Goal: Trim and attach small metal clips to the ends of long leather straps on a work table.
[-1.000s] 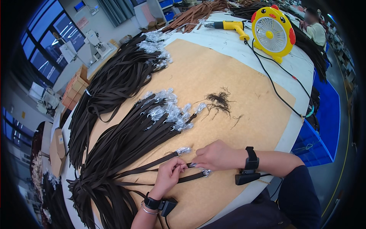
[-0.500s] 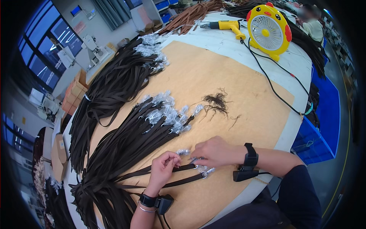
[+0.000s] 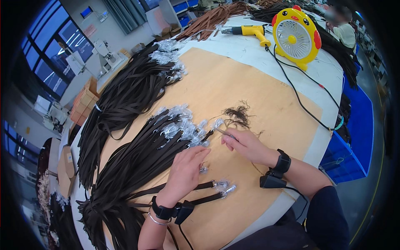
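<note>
My right hand grips a slim pointed metal tool; its exact kind is too small to make out. The tip reaches the plastic-wrapped clasp at the end of one black strap. My left hand hovers beside the bundle of black straps, fingers stretched out, with nothing visible in it. Wrapped metal clasps crowd the bundle's far ends. Two separate straps with wrapped clasps lie to the right of my left wrist.
A tangle of dark thread scraps lies on the tan board. Another strap bundle is at the far left. Behind are a yellow heat gun, a yellow fan and their cables. A blue crate stands to the right.
Both hands have moved away from the two separate straps. My right hand went up with the tool to the bundle's clasps. My left hand rose towards the bundle, its fingers opening.
</note>
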The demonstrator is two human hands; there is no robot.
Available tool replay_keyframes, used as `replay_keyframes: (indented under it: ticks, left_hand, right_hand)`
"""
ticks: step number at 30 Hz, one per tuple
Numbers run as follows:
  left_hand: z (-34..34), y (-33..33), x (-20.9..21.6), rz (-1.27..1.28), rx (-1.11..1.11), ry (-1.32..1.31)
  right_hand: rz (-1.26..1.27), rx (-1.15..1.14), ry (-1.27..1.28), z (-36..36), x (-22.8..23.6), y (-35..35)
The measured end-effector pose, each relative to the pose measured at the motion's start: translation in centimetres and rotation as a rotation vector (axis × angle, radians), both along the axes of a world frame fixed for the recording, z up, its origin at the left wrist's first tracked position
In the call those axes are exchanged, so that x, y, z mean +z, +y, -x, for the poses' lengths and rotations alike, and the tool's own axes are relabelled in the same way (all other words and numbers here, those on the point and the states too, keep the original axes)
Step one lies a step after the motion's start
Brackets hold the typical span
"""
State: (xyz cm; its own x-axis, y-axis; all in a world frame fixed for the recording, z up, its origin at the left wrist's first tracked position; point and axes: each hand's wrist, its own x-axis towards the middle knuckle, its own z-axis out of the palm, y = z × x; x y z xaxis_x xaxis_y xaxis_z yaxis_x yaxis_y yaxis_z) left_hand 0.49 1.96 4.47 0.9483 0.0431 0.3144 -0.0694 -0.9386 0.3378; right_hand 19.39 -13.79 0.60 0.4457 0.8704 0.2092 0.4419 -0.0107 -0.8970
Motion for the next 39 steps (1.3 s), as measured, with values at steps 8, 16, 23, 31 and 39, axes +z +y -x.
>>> replay_keyframes:
  ticks: [8, 16, 23, 31, 39]
  left_hand:
    - [6.8, 0.9, -1.2, 0.373, 0.319, 0.095]
    - [9.7, 2.4, -3.8, 0.441, 0.312, 0.179]
    - [9.8, 2.3, -3.1, 0.478, 0.292, 0.261]
    - [10.6, 2.3, -2.2, 0.397, 0.307, 0.257]
    - [9.4, 1.3, -4.2, 0.324, 0.213, 0.101]
  right_hand:
    - [0.049, 0.348, -0.274, 5.6, -1.0, 1.1]
    - [0.124, 0.444, -0.401, 10.7, -2.5, 4.7]
    - [0.047, 0.419, -0.326, 10.0, -3.5, 4.8]
    - [0.016, 0.082, -0.377, 2.0, -1.1, 1.4]
    - [0.124, -0.016, -0.473, 1.7, -0.4, 0.5]
